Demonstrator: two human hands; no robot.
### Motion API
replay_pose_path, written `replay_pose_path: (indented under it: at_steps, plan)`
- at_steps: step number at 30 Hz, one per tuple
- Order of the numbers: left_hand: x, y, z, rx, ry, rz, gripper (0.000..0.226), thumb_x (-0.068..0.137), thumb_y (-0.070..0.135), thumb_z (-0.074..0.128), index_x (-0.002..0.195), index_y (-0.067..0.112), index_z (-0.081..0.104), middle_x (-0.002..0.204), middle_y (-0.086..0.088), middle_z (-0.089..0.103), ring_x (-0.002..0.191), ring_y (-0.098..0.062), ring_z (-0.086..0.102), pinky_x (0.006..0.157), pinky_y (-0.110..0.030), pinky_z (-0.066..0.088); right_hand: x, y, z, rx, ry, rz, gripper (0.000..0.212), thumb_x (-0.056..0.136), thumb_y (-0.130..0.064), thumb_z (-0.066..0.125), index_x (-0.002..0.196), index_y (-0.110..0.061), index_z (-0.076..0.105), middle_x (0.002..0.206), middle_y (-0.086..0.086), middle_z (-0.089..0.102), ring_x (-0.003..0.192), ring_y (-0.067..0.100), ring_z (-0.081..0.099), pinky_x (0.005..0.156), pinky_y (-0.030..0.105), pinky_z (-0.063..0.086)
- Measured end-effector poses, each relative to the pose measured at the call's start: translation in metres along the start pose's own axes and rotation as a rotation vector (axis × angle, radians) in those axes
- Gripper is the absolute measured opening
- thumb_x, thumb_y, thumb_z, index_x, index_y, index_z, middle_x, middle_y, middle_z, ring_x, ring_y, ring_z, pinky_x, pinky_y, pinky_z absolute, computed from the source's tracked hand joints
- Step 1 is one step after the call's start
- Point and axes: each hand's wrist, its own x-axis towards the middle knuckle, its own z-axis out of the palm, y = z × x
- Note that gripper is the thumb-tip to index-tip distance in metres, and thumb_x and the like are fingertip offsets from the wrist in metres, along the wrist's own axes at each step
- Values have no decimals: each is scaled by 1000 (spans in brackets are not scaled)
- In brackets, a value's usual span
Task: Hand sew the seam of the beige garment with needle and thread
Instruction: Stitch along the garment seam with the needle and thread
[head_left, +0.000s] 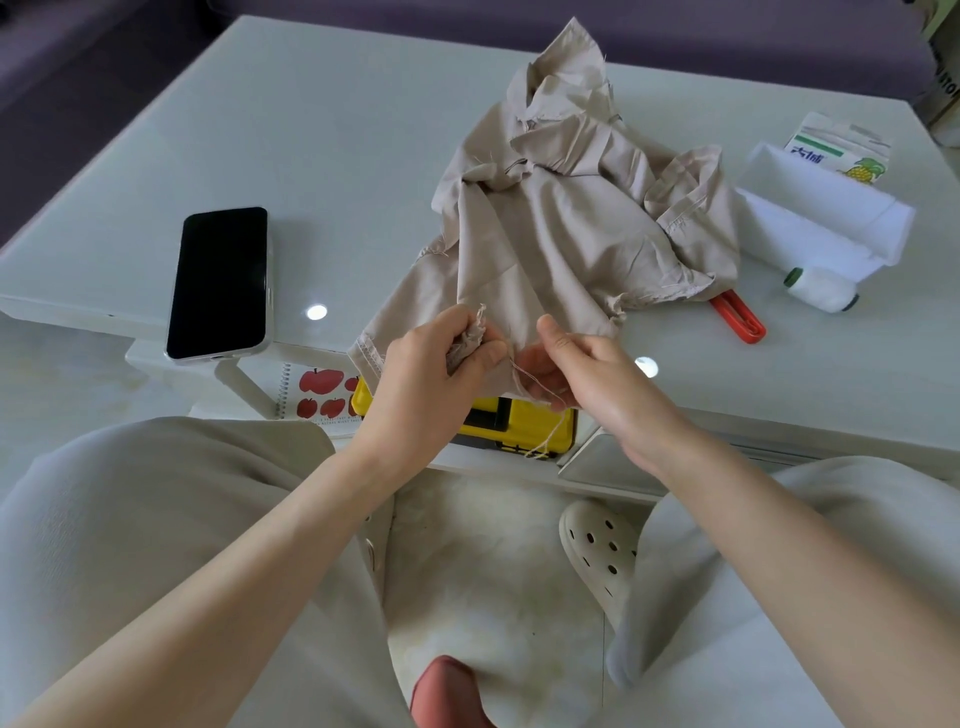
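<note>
Filling most of the view: white table (363, 130), person seated at its near edge. Beige garment (561, 223) lies crumpled right of centre on the top, its near hem drawn off the edge toward the hands. Black phone (221, 283) lies face up, well left of the cloth. White padded block (821, 218) sits at right, a carton (841, 148) just behind it. Yellow box (524, 421) sits on the shelf under the table, partly hidden by the hands.

Left hand (421, 384) pinches a bunched bit of the garment edge between thumb and curled fingers. Right hand (587, 374) grips the cloth just beside it, thumb on top, fingers curled beneath.

White thread spool (821, 289) lies on its side near the block. Red tool (740, 319) pokes out from under the garment. Loose thread (550, 436) hangs below the hands. Needle too small to make out.
</note>
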Motion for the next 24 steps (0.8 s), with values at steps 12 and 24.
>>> replay_pose_path:
  at_steps: [12, 24]
  plan:
    - [-2, 1, 1, -58, -70, 1, 8, 91, 16, 61, 83, 15, 63, 76, 1, 67, 73, -19, 61, 69, -31, 50, 2, 3, -2, 113, -29, -73, 11, 93, -14, 58, 91, -6, 66, 57, -11, 60, 50, -2, 54, 51, 9, 42]
    - [0, -2, 3, -9, -73, 14, 10, 91, 13, 61, 83, 7, 63, 64, 14, 56, 57, -2, 46, 56, -11, 37, 7, 3, -8, 255, 104, -140, 9, 92, -13, 59, 83, -13, 60, 69, -6, 62, 65, 5, 57, 59, 19, 45]
